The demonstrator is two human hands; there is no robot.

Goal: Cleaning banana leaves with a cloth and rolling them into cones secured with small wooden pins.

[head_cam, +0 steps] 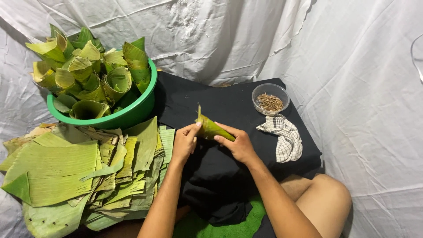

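Observation:
A green leaf rolled into a cone [209, 128] is held over a black cloth [211, 103], its wide mouth toward the left and its tip toward the right. My left hand [185, 142] pinches the cone's open rim with thumb and fingers. My right hand [236, 143] wraps around the narrow end from below. A thin strip of leaf sticks up from the rim.
A green basin [132, 115] full of rolled leaf cones stands at the back left. Flat cut leaves [66, 169] lie stacked in front of it. At the right are a clear bowl of thin sticks [270, 101] and a checked cloth [285, 137]. My bare knee [324, 196] shows low right.

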